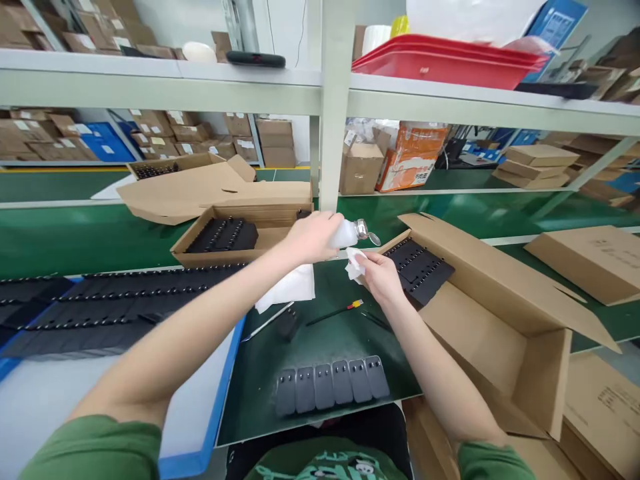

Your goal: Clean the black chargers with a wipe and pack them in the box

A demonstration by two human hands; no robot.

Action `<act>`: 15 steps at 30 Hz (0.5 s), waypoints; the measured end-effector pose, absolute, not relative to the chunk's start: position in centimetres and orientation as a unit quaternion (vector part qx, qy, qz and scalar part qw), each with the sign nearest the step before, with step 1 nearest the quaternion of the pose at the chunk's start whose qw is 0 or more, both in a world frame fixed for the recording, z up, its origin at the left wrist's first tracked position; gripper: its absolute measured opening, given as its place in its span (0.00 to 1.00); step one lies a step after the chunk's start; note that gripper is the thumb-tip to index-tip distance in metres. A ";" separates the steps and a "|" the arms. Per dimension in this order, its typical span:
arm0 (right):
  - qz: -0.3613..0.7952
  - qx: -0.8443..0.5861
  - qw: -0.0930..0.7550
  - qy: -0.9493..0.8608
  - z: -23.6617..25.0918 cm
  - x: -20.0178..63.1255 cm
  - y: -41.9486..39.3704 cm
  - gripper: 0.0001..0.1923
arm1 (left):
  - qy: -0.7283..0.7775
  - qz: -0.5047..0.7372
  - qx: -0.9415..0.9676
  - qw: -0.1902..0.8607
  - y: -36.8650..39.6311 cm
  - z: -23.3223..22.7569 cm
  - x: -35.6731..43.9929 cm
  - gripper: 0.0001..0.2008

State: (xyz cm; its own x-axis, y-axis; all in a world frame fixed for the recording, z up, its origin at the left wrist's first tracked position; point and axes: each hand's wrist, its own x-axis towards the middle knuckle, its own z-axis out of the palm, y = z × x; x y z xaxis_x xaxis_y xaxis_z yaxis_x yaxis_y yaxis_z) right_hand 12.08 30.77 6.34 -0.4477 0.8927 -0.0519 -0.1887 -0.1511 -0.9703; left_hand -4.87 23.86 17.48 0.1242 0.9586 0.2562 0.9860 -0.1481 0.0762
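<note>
My left hand (313, 238) grips a small white bottle (350, 233), tilted on its side with its metal nozzle pointing right. Just below the nozzle, my right hand (381, 277) pinches a small white wipe (355, 263). Both hands hover over a dark green mat (320, 347). A larger white cloth (287, 288) lies on the mat under my left wrist. Near the front edge of the mat sits a row of several grey flat parts (331, 384).
A blue-rimmed tray (220, 393) at the left carries rows of black parts (115, 307). An open carton (500, 320) with black parts stands at the right, another carton (225, 237) behind the mat. Thin tools (333, 312) lie on the mat. A shelf post (333, 100) rises ahead.
</note>
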 end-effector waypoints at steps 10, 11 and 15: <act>0.720 -0.327 0.435 -0.432 7.3 10.5 31.3 0.19 | -0.638 0.018 -0.753 0.162 23.8 21.5 -3.3 0.26; 0.721 -0.326 0.436 -0.429 7.4 10.5 31.3 0.19 | -0.638 0.023 -0.752 0.167 23.8 21.5 -3.4 0.26; 0.723 -0.325 0.436 -0.427 7.5 10.4 31.3 0.19 | -0.637 0.034 -0.750 0.176 23.6 21.5 -3.4 0.25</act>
State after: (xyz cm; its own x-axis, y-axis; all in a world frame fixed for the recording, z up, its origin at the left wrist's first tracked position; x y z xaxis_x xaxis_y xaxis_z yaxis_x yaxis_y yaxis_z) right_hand 10.41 31.31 7.47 -0.4093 0.9071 -0.0979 -0.3524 -0.2561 -0.9001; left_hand -3.45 23.57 21.52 0.1862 0.9671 0.1736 0.9433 -0.1265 -0.3070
